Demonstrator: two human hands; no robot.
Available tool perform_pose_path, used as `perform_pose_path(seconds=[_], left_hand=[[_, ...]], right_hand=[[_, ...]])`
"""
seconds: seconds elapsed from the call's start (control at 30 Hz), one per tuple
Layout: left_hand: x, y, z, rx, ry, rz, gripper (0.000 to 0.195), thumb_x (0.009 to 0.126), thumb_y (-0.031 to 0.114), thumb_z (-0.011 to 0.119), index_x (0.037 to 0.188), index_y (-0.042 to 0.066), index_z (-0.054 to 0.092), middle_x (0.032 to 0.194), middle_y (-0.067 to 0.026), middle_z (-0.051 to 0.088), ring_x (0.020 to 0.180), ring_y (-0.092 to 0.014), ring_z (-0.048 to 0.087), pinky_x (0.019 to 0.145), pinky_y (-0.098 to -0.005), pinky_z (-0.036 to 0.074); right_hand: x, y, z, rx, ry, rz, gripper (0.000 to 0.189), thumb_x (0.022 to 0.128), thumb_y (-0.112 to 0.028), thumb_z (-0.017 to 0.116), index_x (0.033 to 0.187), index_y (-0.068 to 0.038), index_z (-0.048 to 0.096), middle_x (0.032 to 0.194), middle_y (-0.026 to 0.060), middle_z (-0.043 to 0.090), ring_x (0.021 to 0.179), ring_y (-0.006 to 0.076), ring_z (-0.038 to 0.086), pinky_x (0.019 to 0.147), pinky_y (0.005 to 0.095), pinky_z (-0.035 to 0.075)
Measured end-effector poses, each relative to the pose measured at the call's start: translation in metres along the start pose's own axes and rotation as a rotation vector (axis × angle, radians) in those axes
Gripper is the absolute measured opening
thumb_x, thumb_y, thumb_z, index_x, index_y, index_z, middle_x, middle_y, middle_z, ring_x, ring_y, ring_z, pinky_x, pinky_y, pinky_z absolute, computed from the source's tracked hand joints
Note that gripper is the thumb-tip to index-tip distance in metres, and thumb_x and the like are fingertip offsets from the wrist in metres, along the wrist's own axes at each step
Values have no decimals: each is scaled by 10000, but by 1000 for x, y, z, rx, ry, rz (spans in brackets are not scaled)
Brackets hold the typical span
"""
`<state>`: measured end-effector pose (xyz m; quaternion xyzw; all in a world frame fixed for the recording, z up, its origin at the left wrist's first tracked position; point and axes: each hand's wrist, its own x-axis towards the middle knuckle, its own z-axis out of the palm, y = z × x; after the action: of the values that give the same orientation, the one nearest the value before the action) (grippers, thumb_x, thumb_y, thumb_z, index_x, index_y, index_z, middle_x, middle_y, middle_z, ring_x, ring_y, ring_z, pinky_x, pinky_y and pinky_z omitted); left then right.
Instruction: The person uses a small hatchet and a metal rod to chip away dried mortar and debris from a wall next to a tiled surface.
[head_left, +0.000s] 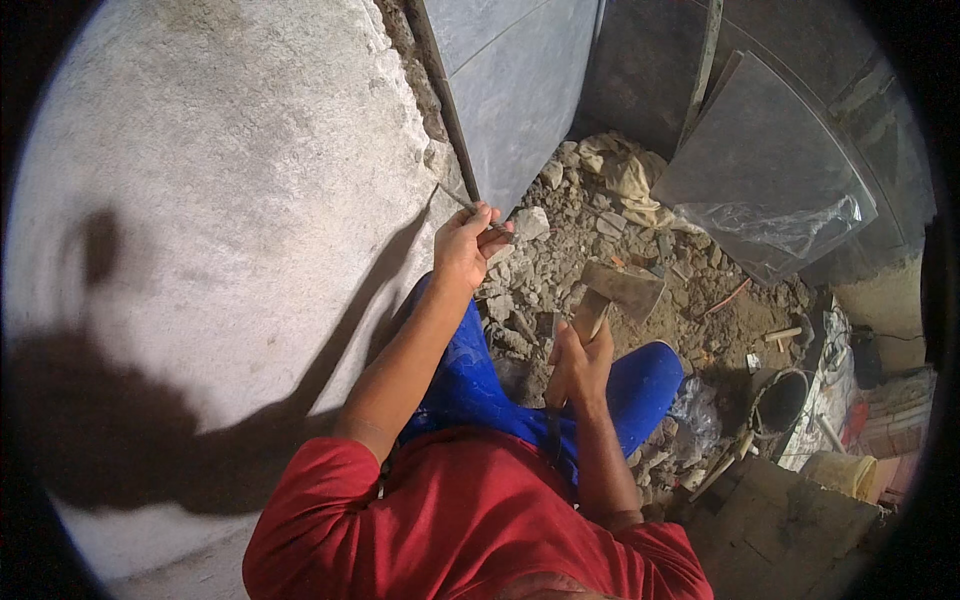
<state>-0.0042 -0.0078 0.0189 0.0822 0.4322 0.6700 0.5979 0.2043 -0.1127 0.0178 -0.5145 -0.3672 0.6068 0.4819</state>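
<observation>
In the head view my left hand (469, 244) grips a thin steel rod (457, 198), perhaps a chisel or a piece of rebar, whose far end meets the broken edge of the rough plaster wall (240, 165). My right hand (583, 358) is closed around the wooden handle (591, 313) of a tool with a broad metal head (626, 289), like a hatchet or adze. That head is held over the rubble, to the right of the rod and apart from it. Beside the wall's chipped edge runs a dark strip (444, 94), bordering grey tiles (517, 82).
Broken rubble (540, 277) covers the ground ahead. A crumpled cloth (626, 176) lies near the corner. Large grey tiles (757, 150) with plastic film lean at the right. A dark bucket (780, 401) and a yellowish bucket (844, 472) stand at the lower right.
</observation>
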Motion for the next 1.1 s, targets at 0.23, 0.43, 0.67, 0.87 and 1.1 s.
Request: perform_pose_path(seconds=[0.23, 0.43, 0.67, 0.87, 1.1], left_hand=[[3, -1, -3, 25, -24, -5, 99, 879, 70, 626, 951, 53, 560, 875, -78, 637, 716, -257, 685, 601, -336, 609], [6, -4, -2, 32, -23, -21, 70, 891, 58, 606, 924, 42, 547, 884, -90, 621, 719, -258, 679, 628, -355, 610], [15, -13, -1, -3, -17, 13, 76, 888, 58, 611, 931, 28, 556, 902, -104, 628, 754, -272, 672, 659, -359, 603], [27, -11, -4, 29, -11, -53, 91, 868, 39, 633, 936, 25, 574, 936, -120, 647, 830, -287, 666, 775, -405, 580], [29, -3, -4, 110, -3, -74, 97, 863, 31, 636, 934, 21, 569, 935, -127, 647, 854, -283, 665, 777, -382, 581]], right_hand=[[3, 7, -2, -67, -2, -27, 264, 886, -103, 589, 1058, -24, 406, 712, 43, 521, 499, 116, 511, 433, 266, 415], [-1, 12, 2, -13, 71, 28, 144, 885, -100, 530, 948, -52, 410, 705, 46, 506, 509, 122, 507, 445, 272, 440], [5, 18, 2, -15, 177, 65, 160, 909, -104, 520, 1025, -55, 421, 731, 56, 530, 508, 136, 516, 446, 284, 444], [12, 34, -1, 231, 192, 267, 177, 930, -180, 547, 1021, -60, 454, 759, 70, 543, 564, 169, 551, 468, 308, 465], [17, -38, 3, 562, 809, -469, 184, 961, -235, 489, 991, -60, 446, 766, 65, 546, 591, 184, 556, 551, 333, 499]])
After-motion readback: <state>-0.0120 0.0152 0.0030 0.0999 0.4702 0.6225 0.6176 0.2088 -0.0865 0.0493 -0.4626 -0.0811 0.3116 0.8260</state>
